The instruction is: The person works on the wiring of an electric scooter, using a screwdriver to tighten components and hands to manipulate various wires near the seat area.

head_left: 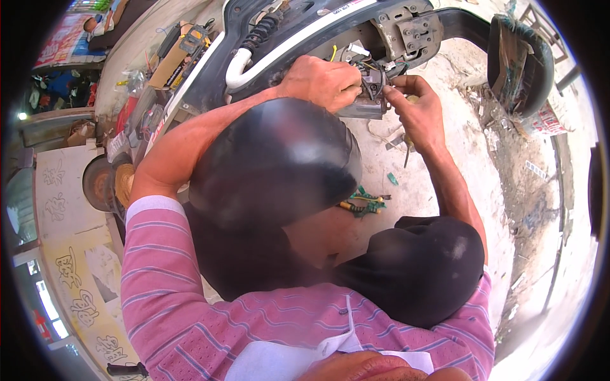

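A small grey metal box with wires (373, 86) sits at the lower frame of a black-and-white scooter (286, 44). My left hand (323, 82) is closed at the left side of this box, its fingers curled and their tips hidden. On the other side my right hand (416, 111) pinches at the box's right edge with thumb and forefinger; what lies between them is too small to make out. Thin coloured wires (363, 63) stick out above the box. Below my right hand shows a thin, pointed tool (408, 151); whether the hand touches it I cannot tell.
Green-and-yellow-handled pliers (363, 202) lie on the pale floor, near a small green piece (393, 179). A large black rounded shape (273, 159) blocks the middle. A wheel (521, 66) stands far right; a cardboard box with tools (171, 63) stands left. My black-clad knee (419, 267) is at lower right.
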{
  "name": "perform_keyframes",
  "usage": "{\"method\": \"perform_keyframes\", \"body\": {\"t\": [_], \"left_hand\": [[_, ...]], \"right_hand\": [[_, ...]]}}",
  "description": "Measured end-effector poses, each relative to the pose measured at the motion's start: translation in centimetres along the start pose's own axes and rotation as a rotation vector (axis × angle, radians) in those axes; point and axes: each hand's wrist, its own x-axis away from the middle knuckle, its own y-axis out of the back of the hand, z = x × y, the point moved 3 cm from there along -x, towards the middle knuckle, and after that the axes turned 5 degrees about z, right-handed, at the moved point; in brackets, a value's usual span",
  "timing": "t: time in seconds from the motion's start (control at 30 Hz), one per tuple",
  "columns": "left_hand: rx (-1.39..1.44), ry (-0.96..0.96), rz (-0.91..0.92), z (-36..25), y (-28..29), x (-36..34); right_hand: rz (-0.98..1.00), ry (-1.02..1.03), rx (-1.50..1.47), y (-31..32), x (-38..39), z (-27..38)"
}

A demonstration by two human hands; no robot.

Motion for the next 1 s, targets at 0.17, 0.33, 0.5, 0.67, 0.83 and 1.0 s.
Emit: {"method": "perform_keyframes", "body": {"t": [0.17, 0.33, 0.5, 0.67, 0.83, 1.0], "left_hand": [[-0.035, -0.029, 0.025, 0.4, -0.2, 0.2], [-0.135, -0.078, 0.079, 0.5, -0.2, 0.5], [-0.172, -0.198, 0.034, 0.4, 0.4, 0.6], [-0.229, -0.243, -0.011, 0.8, -0.2, 0.9], [-0.255, -0.218, -0.035, 0.8, -0.1, 1.7], [-0.241, -0.222, -0.07, 0.6, -0.2, 2.2]], "right_hand": [[0.046, 0.007, 0.023, -0.5, -0.1, 0.5], [0.037, -0.024, -0.01, -0.5, -0.2, 0.8], [0.096, -0.119, -0.032, 0.0, -0.2, 0.6], [0.056, -0.017, -0.188, 2.6, -0.3, 1.4], [0.072, 0.4, -0.45, 6.2, 0.2, 7.7], [0.376, 0.762, -0.637, 7.4, -0.1, 13.2]]}}
